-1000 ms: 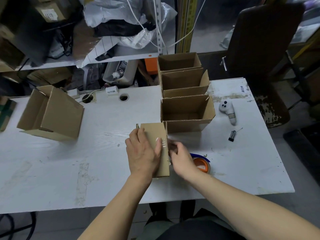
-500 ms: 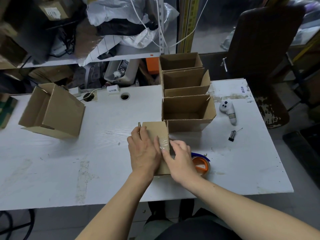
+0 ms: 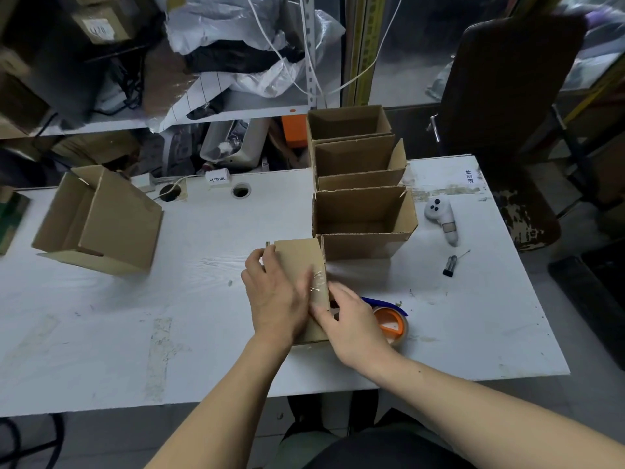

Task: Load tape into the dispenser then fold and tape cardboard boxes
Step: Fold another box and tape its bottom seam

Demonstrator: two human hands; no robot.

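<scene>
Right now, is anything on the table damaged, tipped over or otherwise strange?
One cardboard box at the left of the table lies tilted on its side, while three open boxes stand upright in a row. The clear tape on the box under both hands looks wrinkled.

Small brown cardboard box (image 3: pixel 299 265) upside down on the table, clear tape (image 3: pixel 318 282) along its right edge

Handwritten no. on white label (image 3: pixel 99 29) of cardboard box on shelf, upper left: approx. "420", blurred. White tag (image 3: pixel 218 179) at table's far edge: printed chars., not legible. Small black print (image 3: pixel 469 176) on table (image 3: pixel 101 333), far right corner: vertical chars., too small to read. No brands legible.
</scene>
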